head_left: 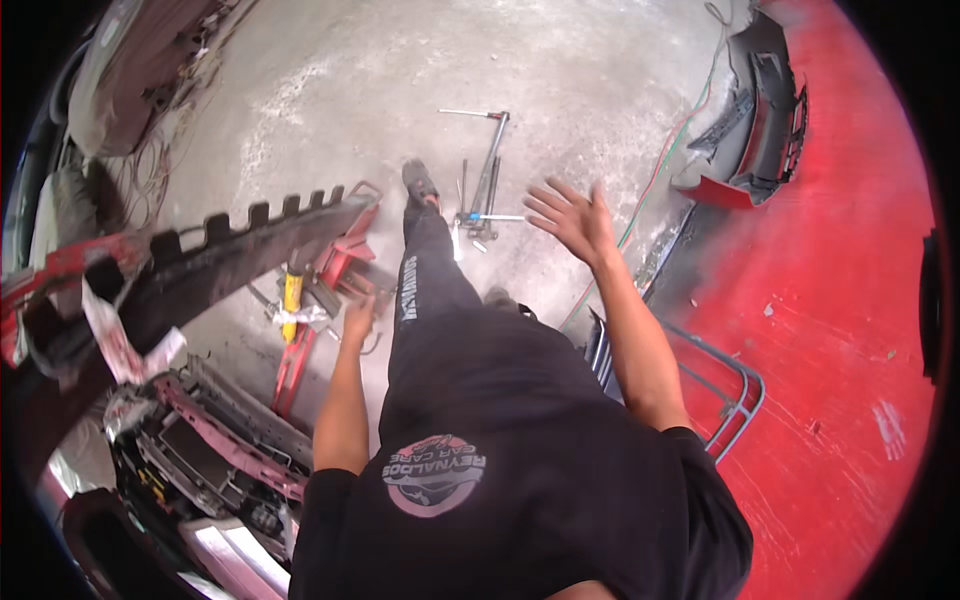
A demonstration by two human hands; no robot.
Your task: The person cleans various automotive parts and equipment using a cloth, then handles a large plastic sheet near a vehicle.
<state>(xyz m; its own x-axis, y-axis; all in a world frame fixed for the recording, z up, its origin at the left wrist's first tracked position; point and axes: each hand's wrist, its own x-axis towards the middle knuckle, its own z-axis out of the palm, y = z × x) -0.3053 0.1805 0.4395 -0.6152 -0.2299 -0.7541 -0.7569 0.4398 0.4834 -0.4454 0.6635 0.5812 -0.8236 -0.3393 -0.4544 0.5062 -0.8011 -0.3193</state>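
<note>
My right hand (577,218) is raised with its fingers spread, holding nothing, over the concrete floor. Below it lie metal rods and bar tools (497,165), one with a blue fitting (473,217). My left hand (361,308) hangs beside my leg, fingers partly curled and blurred; I cannot tell if it holds anything. It is nearest a red steel frame (343,262) with a yellow cylinder (293,290). A long dark toothed beam (210,260) runs above that frame. My dark shoe (422,180) is stepped forward on the floor.
Stripped car front parts (220,435) crowd the lower left, wrapped panels (120,70) the upper left. A dark and red bumper (745,190) lies at the upper right by hoses (668,160). A metal tube frame (748,390) stands beside the red floor area (830,380) at my right.
</note>
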